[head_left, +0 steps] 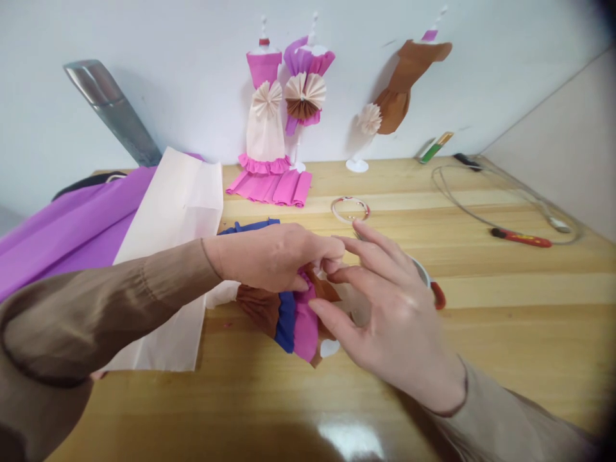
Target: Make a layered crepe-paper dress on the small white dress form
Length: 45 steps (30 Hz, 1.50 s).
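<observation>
A small dress form lies on its side over the table, wearing a crepe-paper dress [285,321] with brown, blue and pink bands. My left hand [276,256] is closed around the dress near its hem, fingers curled over the brown and pink edge. To the right, my right hand [394,314] has its fingers stretched and apart. Its thumb and index fingertip are close to the pink ruffle and a brown flap, and whether they touch is unclear. A white base [330,348] shows partly below the hem. My left hand hides part of the dress.
Purple [96,212] and cream paper sheets [168,256] lie left. Dressed forms [264,122] and a brown-dressed form [404,83] stand behind. A pink pleated strip [272,188], bracelet [350,209], corded red tool [522,238], green tube [436,147] and grey bottle [113,112] are around.
</observation>
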Motion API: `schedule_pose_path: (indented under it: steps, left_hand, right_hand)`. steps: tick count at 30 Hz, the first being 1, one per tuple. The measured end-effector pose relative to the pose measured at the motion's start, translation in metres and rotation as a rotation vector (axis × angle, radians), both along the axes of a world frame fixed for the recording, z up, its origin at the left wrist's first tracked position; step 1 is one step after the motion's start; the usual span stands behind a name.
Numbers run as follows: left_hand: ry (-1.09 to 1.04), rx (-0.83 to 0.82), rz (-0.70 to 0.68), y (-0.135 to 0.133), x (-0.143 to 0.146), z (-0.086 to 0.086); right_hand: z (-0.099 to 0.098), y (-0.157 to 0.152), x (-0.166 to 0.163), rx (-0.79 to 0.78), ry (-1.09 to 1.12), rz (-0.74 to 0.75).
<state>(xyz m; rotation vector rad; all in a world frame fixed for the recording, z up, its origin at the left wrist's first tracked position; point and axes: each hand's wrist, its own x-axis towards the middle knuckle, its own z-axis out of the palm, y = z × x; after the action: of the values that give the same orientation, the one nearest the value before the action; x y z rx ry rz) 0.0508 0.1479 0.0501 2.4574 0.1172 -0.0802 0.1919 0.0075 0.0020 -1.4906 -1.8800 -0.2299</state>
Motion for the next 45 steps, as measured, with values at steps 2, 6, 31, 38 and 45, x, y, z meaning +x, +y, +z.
schedule_pose_path:
  steps: [2, 6, 31, 38, 45]
  left_hand:
    - [-0.042, -0.029, -0.007, 0.001, -0.001, -0.002]
    - [-0.111, -0.048, -0.034, 0.002, -0.002, -0.004]
    - [-0.333, 0.462, 0.172, -0.028, -0.042, -0.023]
    - [-0.121, 0.588, 0.125, -0.044, -0.042, -0.046]
    - [-0.036, 0.515, 0.193, -0.053, -0.042, -0.044]
  right_hand:
    - [-0.001, 0.001, -0.001, -0.030, 0.030, -0.002]
    - [-0.002, 0.002, 0.000, -0.097, 0.102, 0.006]
    - [-0.012, 0.011, 0.020, -0.206, 0.547, -0.097]
    - [-0.017, -0.003, 0.032, -0.388, 0.787, -0.017]
    - [-0.018, 0.001, 0.031, -0.456, 0.530, -0.048]
